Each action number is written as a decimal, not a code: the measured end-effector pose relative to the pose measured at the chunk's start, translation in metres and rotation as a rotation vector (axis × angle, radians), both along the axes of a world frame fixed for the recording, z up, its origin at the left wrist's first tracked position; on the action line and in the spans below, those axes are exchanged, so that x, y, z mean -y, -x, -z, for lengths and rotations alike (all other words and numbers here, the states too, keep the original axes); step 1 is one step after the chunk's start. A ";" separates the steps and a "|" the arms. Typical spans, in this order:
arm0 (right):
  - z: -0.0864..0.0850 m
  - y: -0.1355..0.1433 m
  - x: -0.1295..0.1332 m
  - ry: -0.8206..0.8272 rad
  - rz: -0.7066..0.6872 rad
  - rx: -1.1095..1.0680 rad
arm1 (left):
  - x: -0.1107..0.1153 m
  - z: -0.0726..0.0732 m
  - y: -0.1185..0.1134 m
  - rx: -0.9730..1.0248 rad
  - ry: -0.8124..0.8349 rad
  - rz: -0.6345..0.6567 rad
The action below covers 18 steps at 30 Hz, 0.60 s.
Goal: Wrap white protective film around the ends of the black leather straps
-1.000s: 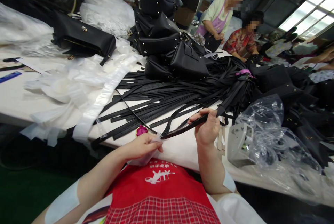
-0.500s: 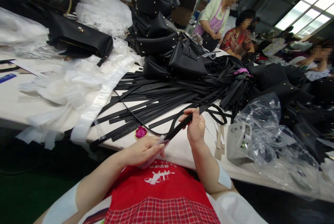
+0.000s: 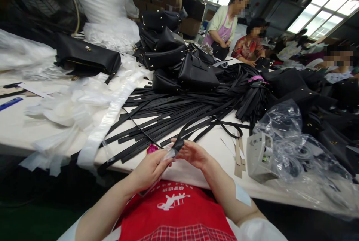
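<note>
Right hand (image 3: 195, 155) is joining left hand (image 3: 150, 168) at two o'clock, centring work there: left grip pinching film (image 3: 169, 154), right curling at strap (image 3: 178, 144), hold unclear.

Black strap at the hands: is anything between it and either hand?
Translucent plastic appears to lie between the left hand and the black strap; nothing visible stands between the strap and the right hand.

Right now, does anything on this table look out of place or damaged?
The crumpled white wrapping on the left looks untidy: it lies loose and trails over the front edge of the table. The black strap at the left hand shows no clear damage.
</note>
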State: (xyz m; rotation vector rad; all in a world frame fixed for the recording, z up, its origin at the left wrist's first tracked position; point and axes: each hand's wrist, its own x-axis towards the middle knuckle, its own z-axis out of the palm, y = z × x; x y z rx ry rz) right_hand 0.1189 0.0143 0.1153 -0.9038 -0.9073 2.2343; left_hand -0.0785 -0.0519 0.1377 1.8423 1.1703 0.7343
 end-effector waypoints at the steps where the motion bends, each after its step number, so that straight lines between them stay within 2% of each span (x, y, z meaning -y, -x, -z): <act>1: -0.001 0.001 -0.001 0.072 0.062 -0.096 | -0.001 -0.002 -0.001 -0.007 0.014 0.013; 4: -0.003 0.007 -0.004 0.176 0.318 -0.204 | -0.002 -0.003 -0.003 0.012 0.104 0.038; 6: -0.002 0.012 -0.006 0.157 0.405 -0.182 | -0.001 0.000 -0.004 0.067 0.195 0.049; 11: 0.007 0.024 0.004 -0.151 0.496 0.087 | 0.003 0.009 -0.014 0.223 0.345 -0.020; 14: 0.021 0.029 0.015 -0.252 0.431 0.310 | 0.000 0.015 -0.022 0.247 0.376 -0.075; 16: 0.030 0.028 0.017 -0.244 0.330 0.437 | -0.003 0.019 -0.024 0.213 0.373 -0.099; 18: 0.034 0.023 0.010 -0.210 0.309 0.445 | -0.002 0.023 -0.020 0.158 0.320 -0.100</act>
